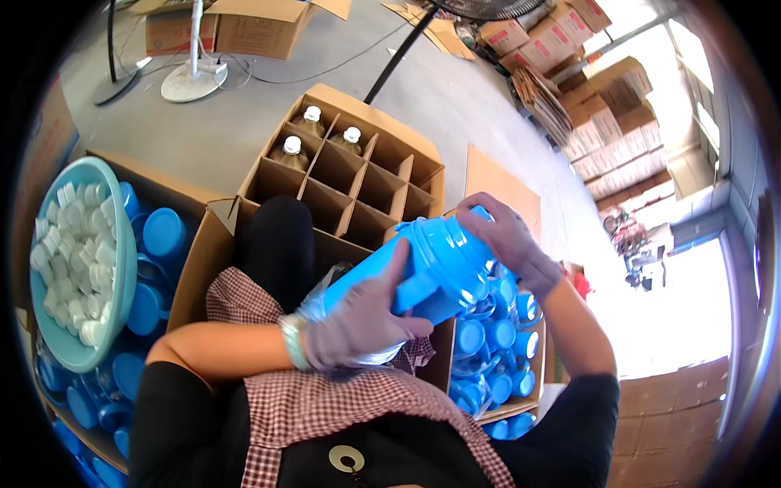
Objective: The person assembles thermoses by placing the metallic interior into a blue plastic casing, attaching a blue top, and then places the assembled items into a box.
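Note:
My left hand [366, 320], in a thin grey glove, holds a blue plastic jug [421, 262] from its near side, close to its handle. The jug lies tilted above my lap, its wider end up and to the right. My right hand [506, 235], gloved too, is closed over that end, and its fingertips are partly hidden. Clear plastic film shows beside the jug's lower end. Just beyond stands a cardboard box [436, 160] with cardboard dividers, in which several bottles with white caps [293, 145] stand in the far left cells.
At the left, a turquoise basin [125, 256] of white caps rests over a carton [195, 268] of blue plastic jugs. Another open carton [540, 360] of blue jugs stands at the right. Fan stands [194, 85] and a cable are on the floor beyond; stacked cartons [616, 134] stand far right.

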`<move>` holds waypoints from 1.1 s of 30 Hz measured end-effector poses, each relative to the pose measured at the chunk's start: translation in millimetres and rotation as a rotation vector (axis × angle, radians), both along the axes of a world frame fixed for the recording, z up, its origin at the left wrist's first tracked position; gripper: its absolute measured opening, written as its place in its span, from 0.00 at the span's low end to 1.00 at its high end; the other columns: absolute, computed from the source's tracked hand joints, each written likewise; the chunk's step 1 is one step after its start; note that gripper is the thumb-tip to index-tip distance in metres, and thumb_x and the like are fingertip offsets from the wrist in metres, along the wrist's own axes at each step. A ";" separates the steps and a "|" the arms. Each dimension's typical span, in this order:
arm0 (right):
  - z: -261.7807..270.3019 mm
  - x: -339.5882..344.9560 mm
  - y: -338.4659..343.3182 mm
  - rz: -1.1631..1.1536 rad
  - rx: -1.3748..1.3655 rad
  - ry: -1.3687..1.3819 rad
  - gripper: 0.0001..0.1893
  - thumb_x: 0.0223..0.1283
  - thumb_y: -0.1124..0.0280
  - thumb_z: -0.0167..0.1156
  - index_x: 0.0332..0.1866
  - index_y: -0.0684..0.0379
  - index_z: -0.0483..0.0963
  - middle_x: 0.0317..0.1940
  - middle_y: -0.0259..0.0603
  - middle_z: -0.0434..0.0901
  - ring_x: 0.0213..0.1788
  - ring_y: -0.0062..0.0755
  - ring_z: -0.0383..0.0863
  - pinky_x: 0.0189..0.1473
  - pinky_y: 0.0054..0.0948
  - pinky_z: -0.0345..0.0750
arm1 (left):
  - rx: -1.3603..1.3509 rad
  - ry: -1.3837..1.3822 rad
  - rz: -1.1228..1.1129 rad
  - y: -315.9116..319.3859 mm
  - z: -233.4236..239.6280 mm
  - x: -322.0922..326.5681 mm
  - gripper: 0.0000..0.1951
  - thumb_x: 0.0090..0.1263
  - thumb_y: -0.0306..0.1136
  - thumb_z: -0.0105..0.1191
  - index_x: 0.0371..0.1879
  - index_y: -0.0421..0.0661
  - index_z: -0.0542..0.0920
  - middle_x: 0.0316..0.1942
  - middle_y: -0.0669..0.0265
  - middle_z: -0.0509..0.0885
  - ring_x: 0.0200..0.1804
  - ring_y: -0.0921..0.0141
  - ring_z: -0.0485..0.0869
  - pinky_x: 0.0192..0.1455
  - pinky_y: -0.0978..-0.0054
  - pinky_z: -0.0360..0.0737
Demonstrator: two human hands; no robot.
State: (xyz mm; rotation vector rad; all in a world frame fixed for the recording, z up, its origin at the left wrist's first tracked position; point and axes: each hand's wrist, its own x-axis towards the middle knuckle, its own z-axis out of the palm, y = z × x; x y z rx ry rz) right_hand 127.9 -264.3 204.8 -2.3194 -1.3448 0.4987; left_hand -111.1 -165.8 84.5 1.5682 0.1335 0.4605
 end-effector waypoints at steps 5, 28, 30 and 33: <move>79.7 -79.6 20.8 0.833 0.261 -0.535 0.21 0.60 0.58 0.69 0.55 0.58 0.83 0.53 0.44 0.85 0.53 0.46 0.87 0.62 0.40 0.80 | -0.525 -0.148 -0.778 121.8 14.4 1.6 0.56 0.53 0.42 0.84 0.80 0.40 0.65 0.68 0.60 0.83 0.69 0.69 0.79 0.76 0.64 0.73; 19.3 -78.6 -47.7 0.463 0.410 -0.301 0.29 0.52 0.51 0.75 0.56 0.59 0.83 0.59 0.50 0.83 0.65 0.53 0.81 0.64 0.51 0.77 | -0.098 -0.037 -0.566 73.6 -17.3 1.8 0.57 0.56 0.46 0.80 0.83 0.45 0.59 0.68 0.51 0.81 0.67 0.60 0.83 0.72 0.62 0.78; 32.6 -99.8 -39.4 0.799 0.326 -0.436 0.30 0.46 0.54 0.79 0.55 0.57 0.83 0.58 0.48 0.84 0.61 0.58 0.83 0.62 0.52 0.79 | -0.226 -0.021 -0.825 108.4 -18.2 19.2 0.57 0.53 0.42 0.81 0.82 0.44 0.62 0.67 0.53 0.82 0.66 0.61 0.83 0.73 0.63 0.78; 11.7 -68.5 -42.9 0.511 0.453 -0.389 0.25 0.50 0.58 0.77 0.54 0.57 0.83 0.52 0.46 0.86 0.54 0.52 0.86 0.59 0.43 0.81 | -0.253 0.083 -0.565 86.4 -8.0 12.3 0.55 0.55 0.39 0.78 0.83 0.42 0.60 0.71 0.46 0.78 0.69 0.57 0.81 0.75 0.59 0.75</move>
